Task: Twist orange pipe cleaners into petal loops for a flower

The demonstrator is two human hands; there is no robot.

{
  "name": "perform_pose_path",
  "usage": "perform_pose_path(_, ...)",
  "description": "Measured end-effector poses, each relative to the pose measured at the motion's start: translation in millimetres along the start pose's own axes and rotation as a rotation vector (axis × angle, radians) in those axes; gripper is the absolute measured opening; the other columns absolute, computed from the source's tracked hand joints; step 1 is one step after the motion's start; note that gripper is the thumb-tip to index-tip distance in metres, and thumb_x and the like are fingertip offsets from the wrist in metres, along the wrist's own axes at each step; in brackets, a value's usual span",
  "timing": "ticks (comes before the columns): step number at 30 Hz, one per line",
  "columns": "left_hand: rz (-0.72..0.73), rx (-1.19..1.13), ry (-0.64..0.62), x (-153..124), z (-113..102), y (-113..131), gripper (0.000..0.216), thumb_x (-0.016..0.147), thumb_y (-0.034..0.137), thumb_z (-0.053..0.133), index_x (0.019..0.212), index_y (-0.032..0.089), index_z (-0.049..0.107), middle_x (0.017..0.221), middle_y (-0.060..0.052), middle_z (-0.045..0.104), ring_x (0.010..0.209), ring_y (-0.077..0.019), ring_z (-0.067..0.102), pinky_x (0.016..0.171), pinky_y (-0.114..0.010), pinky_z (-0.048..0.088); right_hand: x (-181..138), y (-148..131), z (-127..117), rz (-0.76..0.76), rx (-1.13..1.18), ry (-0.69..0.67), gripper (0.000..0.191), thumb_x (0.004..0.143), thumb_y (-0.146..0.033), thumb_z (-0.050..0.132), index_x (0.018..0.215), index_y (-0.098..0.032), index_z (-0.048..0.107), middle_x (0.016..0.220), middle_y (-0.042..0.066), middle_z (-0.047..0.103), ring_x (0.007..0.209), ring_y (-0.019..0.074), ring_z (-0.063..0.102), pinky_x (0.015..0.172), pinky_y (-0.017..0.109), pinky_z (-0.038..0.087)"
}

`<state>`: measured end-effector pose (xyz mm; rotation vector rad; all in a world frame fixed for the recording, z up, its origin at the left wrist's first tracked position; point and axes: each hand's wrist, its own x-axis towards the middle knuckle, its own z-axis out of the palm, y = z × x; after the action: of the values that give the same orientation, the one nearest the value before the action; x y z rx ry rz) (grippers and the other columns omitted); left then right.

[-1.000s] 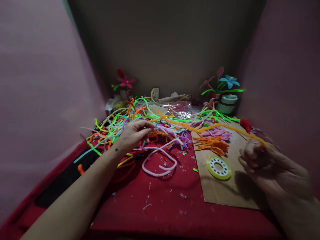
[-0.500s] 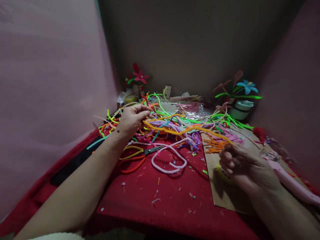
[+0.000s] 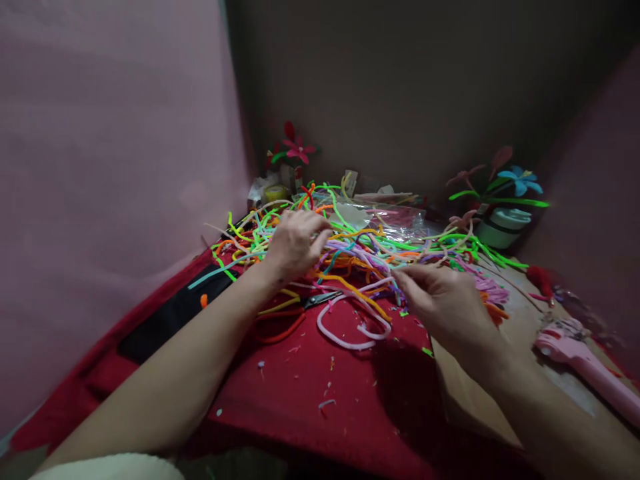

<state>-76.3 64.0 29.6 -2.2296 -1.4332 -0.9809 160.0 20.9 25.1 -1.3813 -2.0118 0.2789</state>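
A tangled pile of coloured pipe cleaners (image 3: 360, 247) covers the back of the red cloth (image 3: 320, 400). My left hand (image 3: 297, 243) rests on the pile's left side, its fingers curled together over the strands. My right hand (image 3: 440, 300) hovers at the pile's front edge, thumb and forefinger pinched together at a pale strand. An orange pipe cleaner (image 3: 357, 293) lies slanted between the two hands. In front of it lies a pink pipe cleaner loop (image 3: 350, 340). Small scissors (image 3: 320, 300) lie half under the strands.
A cardboard sheet (image 3: 525, 327) lies on the right, with a pink tool (image 3: 585, 363) on it. A white pot with pipe-cleaner flowers (image 3: 500, 227) stands back right, a red flower (image 3: 299, 148) back left. A clear plastic bag (image 3: 385, 220) lies behind the pile. Pink walls close in on both sides.
My right hand has swung left from the cardboard to the pile's front edge. The long orange pipe cleaner it held up now lies on the pile. My left hand stayed on the pile.
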Motion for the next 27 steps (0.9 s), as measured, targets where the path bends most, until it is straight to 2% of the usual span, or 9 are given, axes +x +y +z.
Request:
perform_pose_path(2, 0.130, -0.014, -0.173, -3, 3, 9, 0.021, 0.085, 0.031, 0.050, 0.092, 0.017, 0.063, 0.094, -0.007, 0.066, 0.093, -0.0200, 0.057, 0.087, -0.036, 0.037, 11, -4, 2, -0.083, -0.086, 0.070, 0.025, 0.080, -0.029, 0.049, 0.083, -0.020, 0.073, 0.070, 0.005, 0.070, 0.061, 0.0163, 0.062, 0.057, 0.024, 0.040)
perform_pose_path(5, 0.249, -0.038, -0.347, -6, 6, 19, 0.036, 0.081, 0.042, 0.055, 0.109, 0.020, 0.059, 0.109, -0.008, 0.060, 0.104, -0.0229, 0.050, 0.090, -0.037, 0.036, 29, -4, 23, -0.159, -0.300, -0.110, 0.025, 0.081, -0.024, 0.047, 0.082, -0.021, 0.072, 0.078, 0.007, 0.071, 0.068, 0.0176, 0.063, 0.060, 0.025, 0.041)
perform_pose_path(9, 0.298, 0.036, -0.459, -13, 14, 24, 0.054, 0.077, 0.048, 0.058, 0.124, 0.024, 0.050, 0.127, -0.011, 0.049, 0.114, -0.0292, 0.042, 0.095, -0.043, 0.032, 41, 1, 55, -0.112, -0.589, -0.167, 0.027, 0.084, -0.026, 0.044, 0.091, -0.016, 0.068, 0.081, 0.013, 0.070, 0.069, 0.0224, 0.064, 0.057, 0.028, 0.039)
perform_pose_path(13, 0.246, 0.135, -0.502, -20, 28, 22, 0.057, 0.079, 0.048, 0.054, 0.130, 0.022, 0.044, 0.129, -0.013, 0.047, 0.116, -0.0315, 0.040, 0.095, -0.045, 0.030, 36, 5, 63, -0.180, -0.571, -0.044, 0.026, 0.087, -0.024, 0.040, 0.088, -0.017, 0.066, 0.088, 0.010, 0.068, 0.069, 0.0187, 0.062, 0.054, 0.026, 0.034)
perform_pose_path(17, 0.215, 0.189, -0.513, -22, 37, 17, 0.044, 0.087, 0.032, 0.044, 0.131, 0.023, 0.042, 0.126, -0.011, 0.050, 0.115, -0.0280, 0.042, 0.094, -0.041, 0.030, 24, 10, 46, -0.244, -0.402, 0.194, 0.022, 0.085, -0.026, 0.046, 0.076, -0.020, 0.065, 0.083, 0.005, 0.064, 0.064, 0.0142, 0.057, 0.051, 0.024, 0.033)
perform_pose_path(21, 0.214, 0.214, -0.526, -23, 40, 13, 0.043, 0.087, 0.031, 0.043, 0.129, 0.023, 0.044, 0.125, -0.011, 0.051, 0.111, -0.0273, 0.046, 0.093, -0.042, 0.031, 2, 21, 7, -0.306, -0.083, 0.457, 0.014, 0.083, -0.020, 0.049, 0.075, -0.017, 0.061, 0.073, 0.003, 0.061, 0.068, 0.0135, 0.057, 0.065, 0.024, 0.042)
perform_pose_path(24, 0.207, 0.225, -0.524, -23, 42, 12, 0.043, 0.086, 0.028, 0.044, 0.128, 0.024, 0.046, 0.125, -0.010, 0.052, 0.111, -0.0287, 0.046, 0.091, -0.043, 0.032, -18, 38, -30, -0.063, -0.059, 0.596, 0.013, 0.080, -0.029, 0.055, 0.079, -0.019, 0.063, 0.067, 0.000, 0.061, 0.059, 0.0130, 0.055, 0.058, 0.024, 0.042)
perform_pose_path(26, 0.212, 0.214, -0.513, -22, 44, 11, 0.043, 0.085, 0.028, 0.044, 0.127, 0.023, 0.047, 0.125, -0.012, 0.052, 0.110, -0.0299, 0.046, 0.091, -0.045, 0.033, -30, 54, -50, 0.115, -0.071, 0.550, 0.018, 0.080, -0.034, 0.054, 0.080, -0.019, 0.064, 0.063, 0.000, 0.061, 0.056, 0.0139, 0.054, 0.054, 0.024, 0.041)
perform_pose_path(27, 0.214, 0.207, -0.502, -22, 45, 11, 0.042, 0.085, 0.028, 0.043, 0.127, 0.022, 0.048, 0.123, -0.013, 0.053, 0.109, -0.0304, 0.047, 0.090, -0.046, 0.034, -35, 63, -56, 0.195, -0.082, 0.467, 0.020, 0.081, -0.034, 0.052, 0.082, -0.018, 0.064, 0.063, 0.001, 0.062, 0.056, 0.0146, 0.055, 0.054, 0.025, 0.040)
